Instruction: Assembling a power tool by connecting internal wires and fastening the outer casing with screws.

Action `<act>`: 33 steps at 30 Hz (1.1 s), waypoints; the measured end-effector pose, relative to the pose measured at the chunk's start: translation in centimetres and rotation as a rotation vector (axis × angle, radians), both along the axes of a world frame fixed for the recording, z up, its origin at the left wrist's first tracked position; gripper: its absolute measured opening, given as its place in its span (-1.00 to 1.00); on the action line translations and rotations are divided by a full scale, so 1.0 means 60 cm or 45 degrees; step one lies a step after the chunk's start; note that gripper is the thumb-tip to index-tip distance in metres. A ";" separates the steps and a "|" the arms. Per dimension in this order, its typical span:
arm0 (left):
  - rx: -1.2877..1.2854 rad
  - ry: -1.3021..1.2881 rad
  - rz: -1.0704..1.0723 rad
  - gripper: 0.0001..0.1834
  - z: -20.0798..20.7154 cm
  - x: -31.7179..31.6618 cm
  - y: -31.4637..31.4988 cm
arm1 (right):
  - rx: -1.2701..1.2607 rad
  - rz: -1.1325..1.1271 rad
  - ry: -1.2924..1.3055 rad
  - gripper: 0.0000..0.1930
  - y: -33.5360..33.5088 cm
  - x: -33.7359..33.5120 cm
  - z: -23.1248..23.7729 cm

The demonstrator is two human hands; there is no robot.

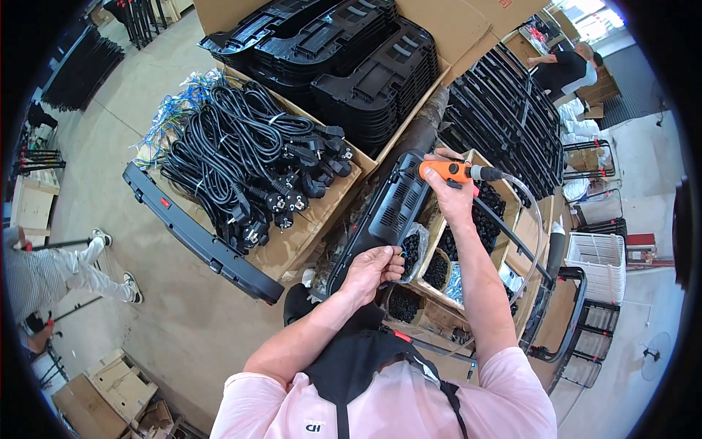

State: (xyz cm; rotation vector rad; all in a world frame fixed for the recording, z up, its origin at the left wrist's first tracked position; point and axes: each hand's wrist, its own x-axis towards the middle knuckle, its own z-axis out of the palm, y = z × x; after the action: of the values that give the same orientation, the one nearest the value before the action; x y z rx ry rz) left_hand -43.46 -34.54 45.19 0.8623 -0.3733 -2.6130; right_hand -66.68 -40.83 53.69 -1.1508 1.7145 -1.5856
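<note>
In front of me lies a long black plastic housing (pixel 391 201) with vent slots, running diagonally. My right hand (pixel 455 199) is wrapped around an orange air screwdriver (pixel 447 171) at the housing's far end; a clear hose (pixel 537 212) trails from the tool's back. At the near end, my left hand (pixel 373 271) is closed, fingers curled and thumb pressed on them. Whatever it may hold is too small or hidden to name. Beside the right forearm stands a divided wooden box (pixel 433 287) with small black parts in its compartments.
Bundled black power cables (pixel 241 161) with plugs lie on a cardboard box at left, a curved dark grey part (pixel 197 234) beside them. Stacked black plastic covers (pixel 380 80) fill a carton ahead. Black metal frames (pixel 504 117) lean at right. Other people (pixel 567 69) are farther off.
</note>
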 end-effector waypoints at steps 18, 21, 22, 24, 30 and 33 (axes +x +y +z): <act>0.146 -0.008 0.199 -0.68 0.006 -0.046 -0.025 | 0.380 0.176 0.266 -0.52 -0.070 -0.006 0.043; 0.158 -0.003 0.226 -0.68 0.008 -0.056 -0.035 | 0.383 0.168 0.241 -0.52 -0.069 -0.009 0.039; 0.170 0.000 0.245 -0.68 0.009 -0.060 -0.037 | 0.383 0.173 0.240 -0.52 -0.071 -0.011 0.036; 0.181 0.005 0.259 -0.68 0.010 -0.067 -0.041 | 0.380 0.173 0.238 -0.51 -0.070 -0.018 0.032; 0.249 0.044 0.292 -0.67 -0.001 -0.087 -0.038 | 0.356 0.139 0.171 -0.48 -0.058 -0.021 0.027; 0.279 0.075 0.341 -0.66 -0.013 -0.087 -0.050 | 0.210 0.086 0.268 -0.48 -0.013 0.003 0.013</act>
State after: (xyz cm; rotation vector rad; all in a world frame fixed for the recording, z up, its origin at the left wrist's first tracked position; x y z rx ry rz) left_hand -48.66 -37.55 44.43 0.8366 0.0446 -2.4506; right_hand -66.51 -41.63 54.45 -1.3147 1.8792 -1.2943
